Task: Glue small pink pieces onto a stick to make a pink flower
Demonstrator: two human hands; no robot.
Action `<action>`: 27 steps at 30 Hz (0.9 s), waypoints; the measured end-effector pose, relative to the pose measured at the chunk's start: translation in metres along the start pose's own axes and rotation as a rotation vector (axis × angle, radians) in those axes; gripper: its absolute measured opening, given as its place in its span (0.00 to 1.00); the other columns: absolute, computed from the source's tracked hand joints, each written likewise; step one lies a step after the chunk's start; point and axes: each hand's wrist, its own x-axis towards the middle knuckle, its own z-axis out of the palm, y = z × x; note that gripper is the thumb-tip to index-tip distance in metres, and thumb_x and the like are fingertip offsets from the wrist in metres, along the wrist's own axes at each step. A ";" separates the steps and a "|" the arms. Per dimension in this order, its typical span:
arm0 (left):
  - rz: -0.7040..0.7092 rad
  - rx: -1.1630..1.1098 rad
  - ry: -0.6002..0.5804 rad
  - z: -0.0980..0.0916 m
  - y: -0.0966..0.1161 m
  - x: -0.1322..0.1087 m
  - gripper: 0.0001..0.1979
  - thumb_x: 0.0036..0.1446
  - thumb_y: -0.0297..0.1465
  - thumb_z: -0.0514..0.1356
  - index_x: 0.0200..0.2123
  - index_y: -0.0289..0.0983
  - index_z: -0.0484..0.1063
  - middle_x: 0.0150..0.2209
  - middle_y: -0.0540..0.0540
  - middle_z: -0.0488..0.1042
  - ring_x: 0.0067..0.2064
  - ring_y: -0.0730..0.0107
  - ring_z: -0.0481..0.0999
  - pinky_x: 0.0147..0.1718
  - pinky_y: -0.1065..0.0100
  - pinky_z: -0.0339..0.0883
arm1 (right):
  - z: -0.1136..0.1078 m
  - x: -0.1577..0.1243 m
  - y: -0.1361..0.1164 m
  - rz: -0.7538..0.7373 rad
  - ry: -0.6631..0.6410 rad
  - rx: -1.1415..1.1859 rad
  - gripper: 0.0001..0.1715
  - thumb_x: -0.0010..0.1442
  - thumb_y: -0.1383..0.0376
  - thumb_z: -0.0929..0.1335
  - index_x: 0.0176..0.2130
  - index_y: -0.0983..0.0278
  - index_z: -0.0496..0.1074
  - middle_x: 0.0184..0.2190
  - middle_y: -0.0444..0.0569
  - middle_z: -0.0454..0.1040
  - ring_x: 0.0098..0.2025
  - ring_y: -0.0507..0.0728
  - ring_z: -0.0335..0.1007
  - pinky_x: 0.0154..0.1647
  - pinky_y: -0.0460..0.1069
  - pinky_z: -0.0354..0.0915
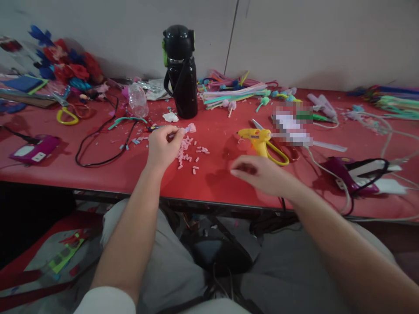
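My left hand [165,146] is closed in a pinch on a small pink-and-lilac piece [191,128] whose exact kind I cannot make out. Just below it, short pink cut bits [186,150] lie scattered on the red table [209,183]. My right hand [262,174] hovers over the table's front part, fingers loosely curled, thumb apart, with nothing visible in them. Nearest to it is a yellow glue gun [258,138], lying just behind the fingers. Scissors with yellow and orange handles [278,153] lie partly hidden beneath the glue gun.
A black bottle [186,87] stands behind my left hand, beside a clear plastic bottle [138,100]. Pastel pipe cleaners [232,95] lie along the wall. Purple power strips [34,149] with cables sit at both sides. More scissors [67,115] are at the left.
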 end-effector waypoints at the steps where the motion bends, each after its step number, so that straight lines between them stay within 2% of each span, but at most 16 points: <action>1: -0.007 -0.007 -0.006 0.001 0.001 0.000 0.12 0.59 0.34 0.61 0.25 0.37 0.72 0.22 0.51 0.68 0.27 0.72 0.66 0.29 0.68 0.59 | 0.013 0.012 -0.006 -0.067 0.024 -0.008 0.09 0.68 0.61 0.67 0.43 0.62 0.76 0.40 0.49 0.79 0.39 0.56 0.74 0.40 0.51 0.67; 4: -0.027 -0.020 -0.023 0.004 0.002 -0.001 0.12 0.59 0.32 0.61 0.24 0.37 0.71 0.21 0.52 0.67 0.26 0.72 0.66 0.29 0.68 0.59 | 0.045 0.053 -0.021 -0.196 0.045 -0.110 0.11 0.69 0.69 0.66 0.49 0.64 0.76 0.48 0.53 0.76 0.46 0.57 0.74 0.47 0.50 0.67; 7: -0.026 -0.016 -0.028 0.004 0.003 -0.001 0.12 0.59 0.31 0.61 0.24 0.37 0.71 0.22 0.51 0.69 0.27 0.73 0.67 0.30 0.69 0.60 | 0.063 0.083 -0.029 -0.136 0.003 -0.276 0.10 0.68 0.69 0.68 0.47 0.64 0.76 0.50 0.55 0.73 0.48 0.59 0.74 0.43 0.50 0.66; 10: -0.017 -0.026 -0.034 0.004 0.004 -0.002 0.12 0.60 0.32 0.62 0.24 0.37 0.71 0.22 0.52 0.69 0.26 0.73 0.67 0.29 0.69 0.60 | 0.068 0.093 -0.030 -0.051 -0.029 -0.389 0.07 0.68 0.67 0.68 0.44 0.65 0.76 0.48 0.56 0.74 0.46 0.61 0.74 0.41 0.51 0.66; 13: -0.014 -0.044 -0.033 0.006 0.007 -0.004 0.13 0.61 0.31 0.61 0.24 0.37 0.69 0.21 0.52 0.68 0.26 0.73 0.67 0.29 0.69 0.59 | 0.064 0.084 -0.022 -0.043 0.018 -0.392 0.05 0.69 0.69 0.66 0.40 0.66 0.74 0.44 0.58 0.76 0.45 0.62 0.74 0.44 0.53 0.67; 17: -0.010 -0.094 -0.016 0.019 0.016 -0.013 0.14 0.64 0.32 0.60 0.25 0.37 0.68 0.23 0.51 0.69 0.27 0.73 0.68 0.30 0.69 0.60 | 0.047 0.053 -0.005 -0.058 0.187 -0.055 0.06 0.68 0.68 0.66 0.43 0.64 0.74 0.38 0.53 0.79 0.41 0.60 0.76 0.45 0.54 0.70; 20: -0.011 -0.130 -0.035 0.035 0.025 -0.023 0.14 0.68 0.34 0.58 0.28 0.38 0.67 0.24 0.51 0.72 0.28 0.72 0.71 0.31 0.69 0.62 | 0.039 0.031 0.010 -0.034 0.325 0.185 0.09 0.64 0.66 0.68 0.45 0.63 0.76 0.38 0.52 0.81 0.40 0.60 0.79 0.45 0.56 0.74; 23: -0.087 -0.242 -0.138 0.051 0.034 -0.032 0.13 0.72 0.38 0.54 0.34 0.39 0.66 0.24 0.51 0.75 0.27 0.73 0.74 0.32 0.69 0.64 | 0.042 0.019 0.018 0.026 0.382 0.476 0.09 0.60 0.60 0.73 0.39 0.63 0.77 0.33 0.50 0.81 0.34 0.58 0.79 0.42 0.57 0.77; 27: -0.115 -0.364 -0.265 0.064 0.040 -0.040 0.11 0.73 0.40 0.53 0.38 0.40 0.63 0.27 0.51 0.78 0.24 0.74 0.73 0.29 0.69 0.65 | 0.048 0.020 0.014 0.120 0.416 0.784 0.18 0.52 0.53 0.78 0.33 0.62 0.75 0.30 0.49 0.81 0.32 0.57 0.80 0.42 0.56 0.79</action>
